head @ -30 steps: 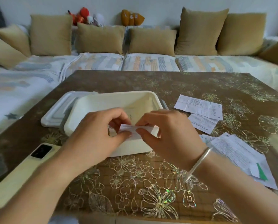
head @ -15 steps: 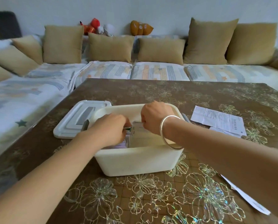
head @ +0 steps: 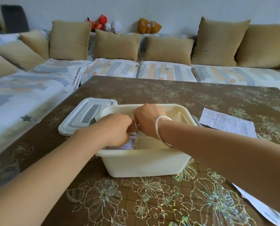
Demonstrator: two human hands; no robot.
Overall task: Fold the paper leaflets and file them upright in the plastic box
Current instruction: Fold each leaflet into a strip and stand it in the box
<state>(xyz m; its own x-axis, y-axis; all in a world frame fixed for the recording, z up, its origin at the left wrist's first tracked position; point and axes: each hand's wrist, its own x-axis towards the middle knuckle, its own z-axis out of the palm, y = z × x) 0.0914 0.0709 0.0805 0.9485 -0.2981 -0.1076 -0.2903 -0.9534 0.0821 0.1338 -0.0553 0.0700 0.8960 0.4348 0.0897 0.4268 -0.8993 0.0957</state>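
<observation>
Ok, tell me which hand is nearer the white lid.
Left. The left hand is just right of the lid, over the box; the right hand is farther right.

Plastic box [head: 144, 162]: cream, open-topped, sitting upright on the worktop, with the left hand [head: 118, 129] and right hand [head: 148, 119] reaching into it.
Folded leaflet [head: 136, 126]: showing as a narrow white edge, pinched between both hands.
Filed leaflets [head: 127, 145]: standing on edge just beneath the left hand.
Unfolded leaflet [head: 227, 122]: lying flat, well right of the right hand.
</observation>
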